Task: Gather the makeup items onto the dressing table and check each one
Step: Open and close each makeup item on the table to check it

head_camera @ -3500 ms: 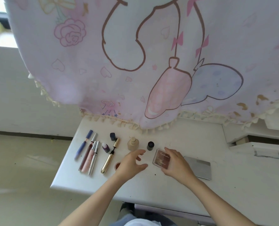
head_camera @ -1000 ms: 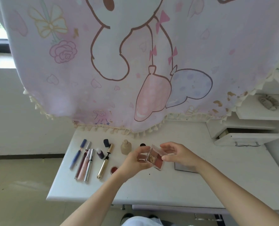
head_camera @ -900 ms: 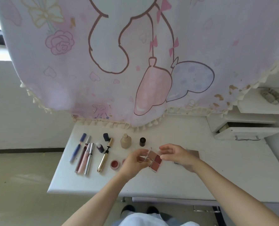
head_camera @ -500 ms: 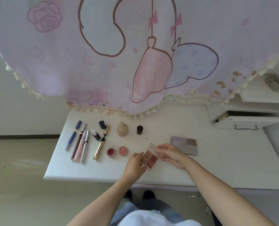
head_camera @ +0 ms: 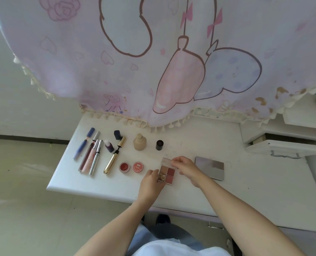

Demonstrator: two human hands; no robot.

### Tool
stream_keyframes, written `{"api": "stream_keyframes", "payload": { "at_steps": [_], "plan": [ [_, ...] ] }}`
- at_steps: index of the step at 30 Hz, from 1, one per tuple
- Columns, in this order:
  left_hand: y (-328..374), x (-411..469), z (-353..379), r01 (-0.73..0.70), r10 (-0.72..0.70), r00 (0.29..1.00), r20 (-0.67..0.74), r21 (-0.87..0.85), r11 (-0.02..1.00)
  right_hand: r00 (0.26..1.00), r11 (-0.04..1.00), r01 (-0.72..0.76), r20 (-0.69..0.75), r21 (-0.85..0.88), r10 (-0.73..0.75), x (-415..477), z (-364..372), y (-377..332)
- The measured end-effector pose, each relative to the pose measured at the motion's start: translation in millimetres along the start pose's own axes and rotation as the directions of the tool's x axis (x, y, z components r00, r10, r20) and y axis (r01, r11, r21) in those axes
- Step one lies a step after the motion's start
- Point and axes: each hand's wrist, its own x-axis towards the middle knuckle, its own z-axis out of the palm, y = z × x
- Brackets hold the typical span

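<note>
A small eyeshadow palette (head_camera: 167, 175) with pink and gold pans lies open near the front of the white dressing table (head_camera: 199, 137). My left hand (head_camera: 152, 183) grips its base from the left. My right hand (head_camera: 185, 168) pinches its clear lid, which is tilted up. To the left sit a small red pot (head_camera: 124, 167) and its red lid (head_camera: 138, 167), a gold mascara (head_camera: 114, 158), a purple bottle (head_camera: 109, 145), several lip gloss tubes (head_camera: 91, 157), a beige foundation bottle (head_camera: 140, 142) and a small black jar (head_camera: 159, 145).
A flat silver compact (head_camera: 209, 168) lies just right of my right hand. A pink cartoon-print cloth (head_camera: 153, 61) hangs over the back of the table. A partly open drawer (head_camera: 284, 146) and a shelf are at the right. The floor lies beyond the table's left edge.
My hands picked the palette up from the table and opened its lid. They have lowered it toward the table front. The red pot and its lid came into view as my left hand moved away.
</note>
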Motion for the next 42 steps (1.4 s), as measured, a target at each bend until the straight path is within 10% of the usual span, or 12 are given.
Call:
{"api": "stream_keyframes", "payload": {
  "at_steps": [25,29,32,42],
  "plan": [
    [-6.8,5.7,-7.5,0.038,-0.039,0.999,0.015,0.038,0.999,0.991,0.981,0.129,-0.013,-0.146,-0.133,-0.6,-4.0,2.7],
    [-11.7,1.7,-13.8,0.033,-0.034,0.999,0.027,0.05,0.998,0.94,0.81,0.167,-0.156,-0.562,-0.302,-4.1,-43.0,20.6],
    [-12.5,-0.8,-16.6,0.029,-0.031,0.999,0.027,0.058,0.998,0.979,0.627,-0.01,-0.135,-0.779,-0.153,-3.4,-79.0,38.5],
    [-5.2,-8.1,-31.7,-0.016,0.016,1.0,-0.003,0.022,1.0,0.978,0.519,-0.095,-0.178,-0.849,-0.111,-7.5,-86.2,49.9]
  ]
}}
